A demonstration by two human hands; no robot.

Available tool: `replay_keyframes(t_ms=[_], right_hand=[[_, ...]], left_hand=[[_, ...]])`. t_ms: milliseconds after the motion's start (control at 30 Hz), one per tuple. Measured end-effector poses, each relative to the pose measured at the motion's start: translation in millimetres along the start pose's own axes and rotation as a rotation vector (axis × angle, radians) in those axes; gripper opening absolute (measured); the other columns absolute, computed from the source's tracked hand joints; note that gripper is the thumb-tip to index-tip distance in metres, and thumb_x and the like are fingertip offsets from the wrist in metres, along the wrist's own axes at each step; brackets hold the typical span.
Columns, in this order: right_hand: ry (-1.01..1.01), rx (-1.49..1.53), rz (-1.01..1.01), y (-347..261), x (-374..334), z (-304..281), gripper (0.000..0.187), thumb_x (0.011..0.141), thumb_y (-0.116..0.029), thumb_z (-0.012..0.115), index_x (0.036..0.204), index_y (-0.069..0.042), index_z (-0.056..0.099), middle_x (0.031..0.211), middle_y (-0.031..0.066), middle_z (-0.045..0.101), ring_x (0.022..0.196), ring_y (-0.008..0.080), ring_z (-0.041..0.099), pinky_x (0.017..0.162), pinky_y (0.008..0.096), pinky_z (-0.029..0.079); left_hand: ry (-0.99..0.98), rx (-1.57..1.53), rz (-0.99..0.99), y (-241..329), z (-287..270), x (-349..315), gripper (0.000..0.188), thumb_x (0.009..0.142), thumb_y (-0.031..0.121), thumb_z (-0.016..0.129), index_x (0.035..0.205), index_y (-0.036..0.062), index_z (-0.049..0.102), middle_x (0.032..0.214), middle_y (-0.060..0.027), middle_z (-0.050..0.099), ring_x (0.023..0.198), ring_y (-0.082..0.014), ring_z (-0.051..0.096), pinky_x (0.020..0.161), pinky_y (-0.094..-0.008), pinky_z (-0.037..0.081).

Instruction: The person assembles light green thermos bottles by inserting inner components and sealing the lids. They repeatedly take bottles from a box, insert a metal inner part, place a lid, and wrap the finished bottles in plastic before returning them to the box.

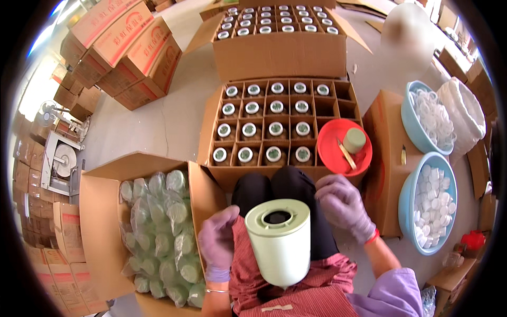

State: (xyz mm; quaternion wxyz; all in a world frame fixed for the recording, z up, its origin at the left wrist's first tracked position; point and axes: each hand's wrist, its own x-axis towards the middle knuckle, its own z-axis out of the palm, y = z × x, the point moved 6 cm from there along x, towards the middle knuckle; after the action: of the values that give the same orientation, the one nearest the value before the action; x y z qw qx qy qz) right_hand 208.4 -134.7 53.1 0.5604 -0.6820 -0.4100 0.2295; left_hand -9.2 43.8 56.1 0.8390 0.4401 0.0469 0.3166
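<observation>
A pale green cylinder (280,256), with a ring-shaped top around a dark opening, stands on my lap between my hands. My left hand (217,244), in a thin purple glove, is left of the cylinder, beside the red cloth (240,240) over my lap. Its fingers are partly hidden, and it appears loosely open with nothing seen in it. To the right, above my knee, my gloved right hand (346,206) has its fingers bent together; anything between them is too small to make out. Neither hand touches the cylinder. A divided carton (253,171) of white-lidded jars stands ahead of my knees.
A red basin (330,138) with a pale green cup and small tool sits on the carton's corner. Blue basins of clear rings (430,119) and white caps (435,203) stand right. Wrapped glass jars (163,238) fill a carton at left. Another jar carton (280,55) stands ahead.
</observation>
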Motion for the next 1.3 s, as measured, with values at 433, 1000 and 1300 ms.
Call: replay_keyframes(t_ms=[433,1000,1300], right_hand=[[-0.287,-0.05,-0.019,-26,11,21,0.044,0.083,-0.026,0.076,0.119,-0.002,0.064,0.12,0.0178,0.061,0.114,0.03,0.06,0.1,0.0395,0.047],[-0.161,-0.124,-0.761,-97,88,98,0.083,0.085,-0.028,0.078,0.15,-0.004,0.033,0.153,0.0288,0.029,0.14,0.046,0.034,0.112,0.0488,0.036],[-0.096,-0.001,-0.403,17,141,95,0.044,0.094,-0.028,0.062,0.129,-0.002,0.054,0.114,0.0213,0.066,0.102,0.0372,0.065,0.085,0.0441,0.054]], left_hand=[[0.085,0.274,-0.095,22,-25,-27,0.038,0.103,0.032,0.04,0.106,0.0015,0.062,0.112,-0.0158,0.068,0.093,-0.0302,0.065,0.096,-0.0477,0.048],[0.14,-0.165,-0.217,9,16,63,0.078,0.096,0.065,0.037,0.154,0.0129,0.031,0.153,-0.0116,0.039,0.141,-0.0292,0.038,0.117,-0.0484,0.032],[-0.273,1.556,0.16,9,14,75,0.059,0.084,0.016,0.071,0.142,0.0184,0.056,0.157,-0.0221,0.029,0.143,-0.0502,0.022,0.118,-0.0534,0.024]])
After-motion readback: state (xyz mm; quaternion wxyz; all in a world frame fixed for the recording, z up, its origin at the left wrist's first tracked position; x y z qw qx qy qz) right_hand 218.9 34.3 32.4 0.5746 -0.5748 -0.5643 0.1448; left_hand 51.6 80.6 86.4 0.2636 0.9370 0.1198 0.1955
